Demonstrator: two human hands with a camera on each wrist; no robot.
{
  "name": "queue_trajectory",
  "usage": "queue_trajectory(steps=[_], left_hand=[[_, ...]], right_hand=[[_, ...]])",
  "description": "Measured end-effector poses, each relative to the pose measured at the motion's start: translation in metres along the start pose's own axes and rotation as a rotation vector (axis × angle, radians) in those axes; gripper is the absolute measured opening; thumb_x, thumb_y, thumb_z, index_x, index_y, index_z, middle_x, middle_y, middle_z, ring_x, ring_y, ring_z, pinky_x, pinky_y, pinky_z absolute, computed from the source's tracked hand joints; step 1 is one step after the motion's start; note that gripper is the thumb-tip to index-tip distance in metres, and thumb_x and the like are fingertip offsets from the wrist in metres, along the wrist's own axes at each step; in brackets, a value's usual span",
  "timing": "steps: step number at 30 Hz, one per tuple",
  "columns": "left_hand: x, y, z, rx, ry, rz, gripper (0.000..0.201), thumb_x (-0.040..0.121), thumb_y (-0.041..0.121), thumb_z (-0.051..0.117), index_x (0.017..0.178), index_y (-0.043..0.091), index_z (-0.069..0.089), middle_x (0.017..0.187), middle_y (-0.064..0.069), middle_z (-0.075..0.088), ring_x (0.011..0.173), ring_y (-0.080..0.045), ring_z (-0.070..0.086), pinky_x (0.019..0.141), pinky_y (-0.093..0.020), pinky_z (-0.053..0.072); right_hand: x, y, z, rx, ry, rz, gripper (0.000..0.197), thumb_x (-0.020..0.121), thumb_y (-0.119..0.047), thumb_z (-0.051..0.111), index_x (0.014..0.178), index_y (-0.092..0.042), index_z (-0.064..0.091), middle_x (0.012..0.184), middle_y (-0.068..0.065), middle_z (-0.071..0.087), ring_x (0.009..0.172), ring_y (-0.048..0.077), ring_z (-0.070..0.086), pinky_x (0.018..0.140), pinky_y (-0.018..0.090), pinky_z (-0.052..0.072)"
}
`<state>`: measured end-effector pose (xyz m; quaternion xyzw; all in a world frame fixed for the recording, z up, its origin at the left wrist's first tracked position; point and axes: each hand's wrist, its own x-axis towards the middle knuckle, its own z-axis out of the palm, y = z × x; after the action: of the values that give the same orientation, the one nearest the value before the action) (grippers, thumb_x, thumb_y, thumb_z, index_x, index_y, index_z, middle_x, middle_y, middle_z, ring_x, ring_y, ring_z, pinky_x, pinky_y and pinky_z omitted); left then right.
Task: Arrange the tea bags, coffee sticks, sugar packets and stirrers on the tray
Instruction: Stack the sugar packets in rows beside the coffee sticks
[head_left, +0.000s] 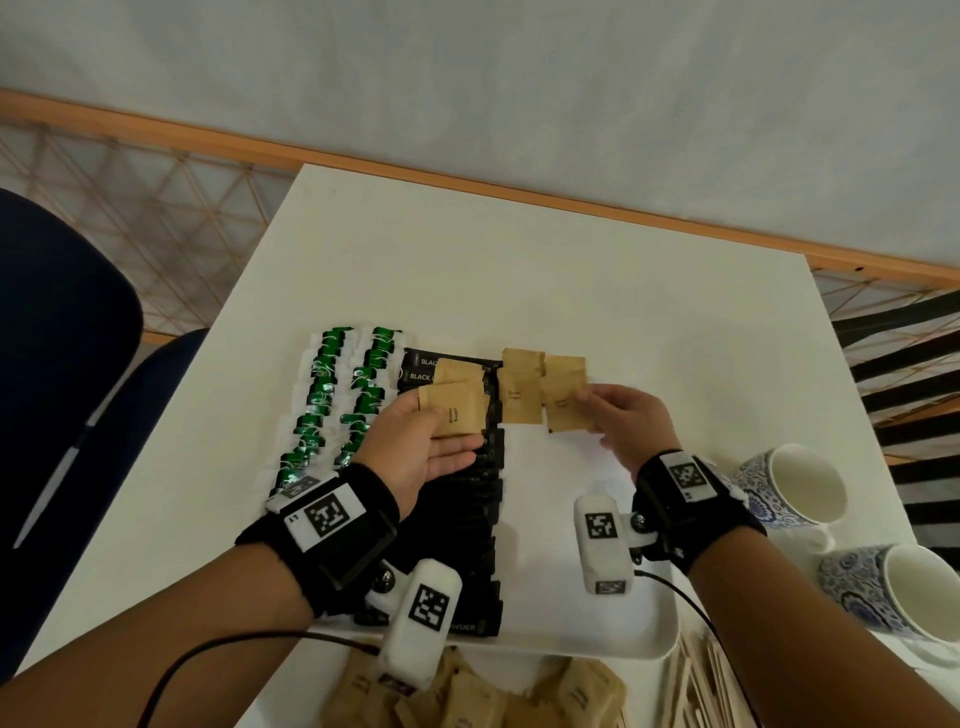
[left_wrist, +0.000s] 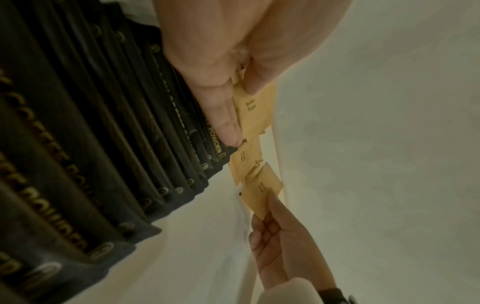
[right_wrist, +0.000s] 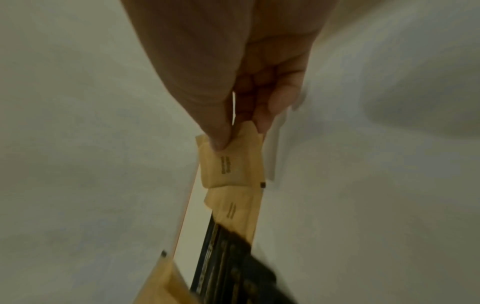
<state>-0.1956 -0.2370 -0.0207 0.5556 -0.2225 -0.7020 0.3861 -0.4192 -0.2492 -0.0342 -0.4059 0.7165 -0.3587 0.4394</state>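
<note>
Item in hand: small square brown paper sugar packet (head_left: 563, 410), which we are pinching by its near edge with the right hand (head_left: 626, 423), thumb on top and fingers beneath, at the far end of the flat white rectangular tray (head_left: 571, 631). It is lying nearly flat, its printed label running along the tray's length, beside the placed brown sugar packets (head_left: 519, 389) that are forming a row. We cannot tell whether it is already touching the tray.

The left hand (head_left: 415, 441) is holding a spare stack of brown sugar packets (head_left: 457, 410), thumb over the top and fingers underneath, above the black coffee sticks (head_left: 475, 499).

Handling, as we judge it: the packet is light, soft and loosely filled, so it is likely sagging if gripped mid-face; the crimped edge is giving the firmest hold. Being almost square, it is showing no strong long axis; the print is the better guide for alignment.

Adjoining stock: the black coffee sticks are lying crosswise in a column down the tray's middle, and green-and-white tea bags (head_left: 332, 400) are sitting in two columns at its left.

Outlying: loose brown sugar packets (head_left: 519, 701) and pale wooden stirrers (head_left: 696, 680) are waiting on the white tabletop (head_left: 519, 270) at the near edge; two blue-patterned ceramic mugs (head_left: 789, 486) are lying to the right.
</note>
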Motion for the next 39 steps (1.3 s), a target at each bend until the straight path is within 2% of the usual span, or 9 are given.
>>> queue_trajectory(steps=[8,13,17,21,27,29,33,35,39], left_hand=[[0.001,0.000,0.007,0.027,-0.035,-0.009,0.024,0.099,0.009,0.045,0.118,0.017,0.057,0.108,-0.016,0.069,0.089,-0.027,0.071,0.071,-0.032,0.060],[0.001,0.002,0.008,0.015,-0.057,-0.011,0.020,0.100,0.009,0.044,0.110,0.019,0.059,0.107,-0.015,0.069,0.086,-0.025,0.071,0.069,-0.029,0.059],[0.000,0.002,0.008,-0.001,-0.066,-0.015,0.020,0.099,0.008,0.045,0.109,0.018,0.059,0.107,-0.016,0.069,0.086,-0.025,0.071,0.068,-0.029,0.059],[-0.001,0.003,0.006,-0.007,-0.072,-0.009,0.019,0.099,0.007,0.045,0.107,0.018,0.059,0.108,-0.017,0.068,0.086,-0.025,0.071,0.072,-0.031,0.058],[-0.001,0.004,0.006,-0.024,-0.063,-0.007,0.019,0.099,0.008,0.045,0.110,0.017,0.058,0.107,-0.016,0.069,0.082,-0.023,0.072,0.072,-0.031,0.058],[-0.001,0.004,0.007,-0.031,-0.062,-0.007,0.020,0.099,0.008,0.045,0.113,0.015,0.057,0.107,-0.016,0.069,0.081,-0.023,0.072,0.072,-0.032,0.058],[-0.003,0.004,0.007,-0.051,-0.064,-0.007,0.022,0.099,0.008,0.046,0.118,0.013,0.055,0.108,-0.017,0.069,0.081,-0.023,0.072,0.071,-0.032,0.058],[-0.003,0.003,0.007,-0.049,-0.065,-0.007,0.023,0.098,0.008,0.047,0.119,0.013,0.056,0.108,-0.017,0.069,0.083,-0.024,0.072,0.069,-0.030,0.060],[-0.004,0.001,0.011,-0.046,-0.072,-0.006,0.025,0.095,0.008,0.053,0.120,0.012,0.057,0.105,-0.014,0.071,0.086,-0.025,0.072,0.067,-0.028,0.060]], right_hand=[[0.023,0.010,-0.006,-0.096,0.097,0.036,0.014,0.083,-0.032,0.070,0.087,-0.018,0.072,0.072,0.000,0.068,0.058,0.011,0.058,0.057,0.023,0.044],[0.030,0.012,-0.003,-0.206,0.113,0.011,0.012,0.080,-0.036,0.071,0.074,-0.027,0.066,0.079,-0.006,0.069,0.068,0.014,0.061,0.072,0.031,0.054],[0.031,0.012,-0.001,-0.250,0.102,0.024,0.017,0.079,-0.037,0.072,0.072,-0.023,0.064,0.078,-0.009,0.067,0.068,0.012,0.059,0.072,0.030,0.051],[0.033,0.014,-0.001,-0.265,0.103,0.027,0.022,0.078,-0.038,0.073,0.075,-0.018,0.066,0.079,-0.003,0.069,0.071,0.016,0.061,0.075,0.034,0.054],[0.034,0.014,-0.001,-0.295,0.116,0.021,0.022,0.077,-0.040,0.073,0.076,-0.020,0.063,0.084,-0.001,0.070,0.076,0.018,0.063,0.077,0.036,0.055],[0.033,0.014,-0.001,-0.277,0.140,0.021,0.023,0.076,-0.041,0.073,0.080,-0.020,0.063,0.085,-0.003,0.069,0.080,0.018,0.064,0.075,0.036,0.054],[0.017,0.004,0.001,-0.222,0.184,-0.072,0.016,0.081,-0.037,0.068,0.086,-0.023,0.064,0.074,-0.005,0.062,0.074,0.016,0.060,0.059,0.023,0.043],[0.006,-0.006,0.008,-0.200,0.100,-0.141,0.013,0.081,-0.040,0.067,0.085,-0.028,0.064,0.075,-0.004,0.066,0.071,0.016,0.062,0.060,0.023,0.047],[-0.020,-0.023,0.032,-0.116,-0.262,-0.115,0.022,0.080,-0.041,0.071,0.096,-0.030,0.062,0.084,0.000,0.071,0.069,0.010,0.063,0.062,0.024,0.050]])
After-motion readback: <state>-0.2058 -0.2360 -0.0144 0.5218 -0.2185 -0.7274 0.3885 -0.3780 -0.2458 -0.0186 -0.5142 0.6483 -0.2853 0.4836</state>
